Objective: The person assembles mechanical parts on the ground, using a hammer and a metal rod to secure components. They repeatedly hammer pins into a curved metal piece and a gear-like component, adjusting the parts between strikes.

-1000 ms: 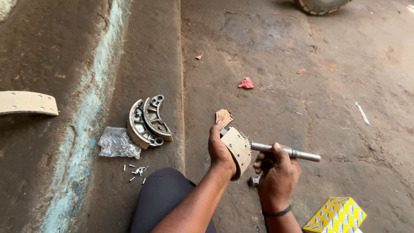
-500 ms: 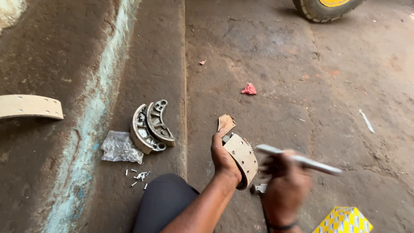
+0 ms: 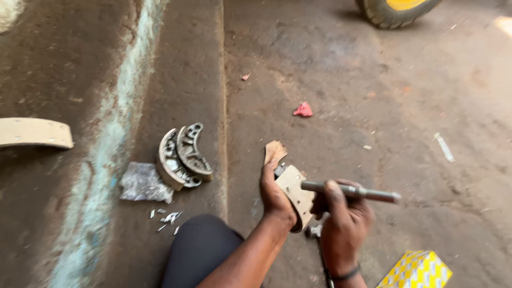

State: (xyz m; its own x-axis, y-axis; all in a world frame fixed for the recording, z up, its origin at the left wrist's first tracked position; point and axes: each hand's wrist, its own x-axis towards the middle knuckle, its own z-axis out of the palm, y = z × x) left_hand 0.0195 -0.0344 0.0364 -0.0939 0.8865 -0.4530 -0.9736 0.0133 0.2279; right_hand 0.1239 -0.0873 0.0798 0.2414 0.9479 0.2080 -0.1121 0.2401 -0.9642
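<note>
On floor: 2 brake shoes | left hand: 1 shoe

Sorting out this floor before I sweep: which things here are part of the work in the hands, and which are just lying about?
In hand:
left hand on curved brake shoe
right hand gripping metal rod

Lying about:
two bare shoes
plastic bag
red scrap
yellow box
tyre

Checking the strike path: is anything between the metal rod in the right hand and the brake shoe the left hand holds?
Nothing visible. The right hand holds the metal rod with its end right at the brake shoe, which the left hand props upright on the ground. The cardboard scrap lies behind the shoe, out of the way.
</note>
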